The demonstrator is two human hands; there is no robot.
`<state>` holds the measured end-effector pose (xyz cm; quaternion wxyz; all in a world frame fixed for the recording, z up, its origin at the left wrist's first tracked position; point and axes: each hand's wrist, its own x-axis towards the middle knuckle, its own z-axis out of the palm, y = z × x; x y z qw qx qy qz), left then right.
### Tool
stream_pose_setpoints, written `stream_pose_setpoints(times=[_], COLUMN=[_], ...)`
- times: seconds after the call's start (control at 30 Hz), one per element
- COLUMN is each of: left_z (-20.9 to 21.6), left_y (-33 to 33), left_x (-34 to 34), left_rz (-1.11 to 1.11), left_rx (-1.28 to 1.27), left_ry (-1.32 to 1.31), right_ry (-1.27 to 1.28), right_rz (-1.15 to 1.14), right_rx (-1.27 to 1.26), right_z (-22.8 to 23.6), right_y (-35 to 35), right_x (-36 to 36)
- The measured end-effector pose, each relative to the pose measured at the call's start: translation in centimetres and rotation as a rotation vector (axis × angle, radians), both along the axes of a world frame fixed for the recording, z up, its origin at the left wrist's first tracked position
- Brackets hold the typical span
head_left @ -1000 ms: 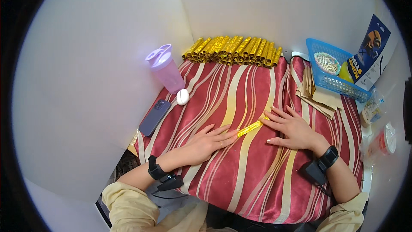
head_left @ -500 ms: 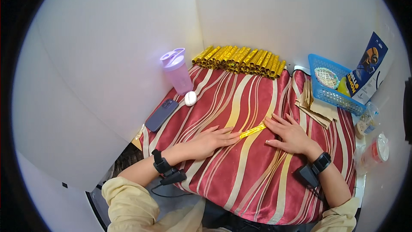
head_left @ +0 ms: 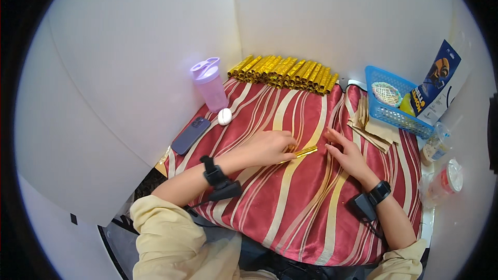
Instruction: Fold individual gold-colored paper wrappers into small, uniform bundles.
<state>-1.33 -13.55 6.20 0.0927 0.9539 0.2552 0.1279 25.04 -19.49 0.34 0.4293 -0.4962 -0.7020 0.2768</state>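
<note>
Head view: cloth (head_left: 311,212) stretches to gold tubes (head_left: 285,72), far edge; left hand (head_left: 272,147) curled, pinching gold strip (head_left: 307,151); right hand (head_left: 350,158) wide, just right.

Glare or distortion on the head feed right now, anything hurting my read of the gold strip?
Head view: bright glints on the gold strip, though its outline stays readable; similar shine on the gold rolls; soft sheen on the red striped cloth; black fisheye rim hiding the corners, with the pale left wall bowing near it.

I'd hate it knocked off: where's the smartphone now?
In the head view, the smartphone lies on the left side of the striped cloth, beside a white oval object.
</note>
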Motion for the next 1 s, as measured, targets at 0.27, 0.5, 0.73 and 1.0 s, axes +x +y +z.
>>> stream_pose_setpoints(times=[0.27,0.5,0.73,1.0], left_z=[-2.0,-3.2,-4.1,-4.4], left_y=[1.9,-0.9,-0.5,-0.9], left_x=[4.4,7.3,6.9,6.8], left_rz=[0.168,0.026,0.05,0.089], left_rx=[-0.706,-1.015,-1.18,-1.374], left_ry=[-0.176,-0.376,-0.518,-0.71], right_ry=[0.011,0.108,0.457,0.632], right_rz=[-0.131,-0.089,-0.004,-0.045], right_rx=[0.046,-0.168,-0.179,-0.227], right_z=[0.5,1.1,0.1,1.3], right_y=[-2.1,-2.6,-2.8,-2.7], right_x=[-0.4,0.0,0.5,-0.1])
